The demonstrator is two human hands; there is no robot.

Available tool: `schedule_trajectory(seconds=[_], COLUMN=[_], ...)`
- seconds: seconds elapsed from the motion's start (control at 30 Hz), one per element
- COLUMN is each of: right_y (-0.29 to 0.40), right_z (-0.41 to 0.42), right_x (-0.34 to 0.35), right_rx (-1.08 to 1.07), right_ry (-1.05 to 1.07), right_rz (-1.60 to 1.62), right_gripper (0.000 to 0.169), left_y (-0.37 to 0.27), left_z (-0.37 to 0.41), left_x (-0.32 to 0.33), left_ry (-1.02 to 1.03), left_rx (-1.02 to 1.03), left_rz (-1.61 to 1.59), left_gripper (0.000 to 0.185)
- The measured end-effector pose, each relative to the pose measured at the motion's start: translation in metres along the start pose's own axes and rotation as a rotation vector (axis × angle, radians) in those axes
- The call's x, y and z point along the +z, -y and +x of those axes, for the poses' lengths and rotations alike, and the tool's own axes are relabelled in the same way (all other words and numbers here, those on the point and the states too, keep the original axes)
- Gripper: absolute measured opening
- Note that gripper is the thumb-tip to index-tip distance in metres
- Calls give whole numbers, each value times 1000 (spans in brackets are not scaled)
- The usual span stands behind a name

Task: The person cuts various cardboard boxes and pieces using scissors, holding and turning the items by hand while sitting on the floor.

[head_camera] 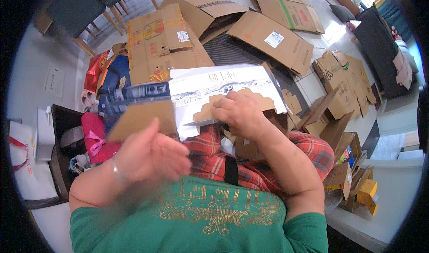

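Across my lap lies a carton, partly white (187,82) with a printed landscape and writing, and partly dark blue on the left. Its brown flap (147,117) stands out blurred on the left side, and a scallop-edged brown cardboard piece (258,98) covers part of the white face. My right hand (236,112) grips a tool over this piece. A narrow metal blade (201,122) points left from under the fingers; whether it belongs to a knife or scissors, I cannot tell. Motion-blurred, my left hand (154,155) is empty in front of the flap, thumb raised.
Flattened cardboard boxes (154,48) lie ahead, with more (271,40) over a dark striped mat (231,50). Opened cartons (338,95) lie at the right. On the left are a dark open box (62,159), a pink ribboned item (95,139) and a white bag (30,166). Chairs (80,8) stand behind.
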State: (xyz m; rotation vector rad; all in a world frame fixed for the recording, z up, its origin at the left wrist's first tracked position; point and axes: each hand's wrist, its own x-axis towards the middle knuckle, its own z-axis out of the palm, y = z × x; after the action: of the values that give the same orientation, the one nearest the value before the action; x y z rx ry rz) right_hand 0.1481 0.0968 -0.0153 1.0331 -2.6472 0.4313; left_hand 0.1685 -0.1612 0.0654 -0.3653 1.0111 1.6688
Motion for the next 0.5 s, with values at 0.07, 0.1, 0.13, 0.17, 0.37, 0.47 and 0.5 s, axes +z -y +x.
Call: schedule_trajectory(seconds=[0.07,0.1,0.13,0.17,0.37,0.47,0.5], right_y=[-3,-6,-9,-13,-28,-30,-31], right_z=[3,6,9,11,3,-3,-6], right_x=[-9,-15,-17,-19,0,12,14], right_rx=[-34,-53,-73,-52,59,131,155], right_ry=[4,3,-31,-19,-143,-180,-177], right_rz=[15,22,50,83,289,318,317], right_gripper=[35,34,34,34,26,27,28], left_y=[0,-1,-22,-25,-25,-25,-24], left_z=[3,3,1,13,60,81,86], left_x=[6,10,11,-2,-24,0,4], left_ry=[5,9,-41,13,-132,-286,-331], left_rx=[391,590,819,1003,1181,1007,962], left_rz=[470,706,1484,1768,1853,2042,2101], left_gripper=[71,69,46,62,80,80,78])
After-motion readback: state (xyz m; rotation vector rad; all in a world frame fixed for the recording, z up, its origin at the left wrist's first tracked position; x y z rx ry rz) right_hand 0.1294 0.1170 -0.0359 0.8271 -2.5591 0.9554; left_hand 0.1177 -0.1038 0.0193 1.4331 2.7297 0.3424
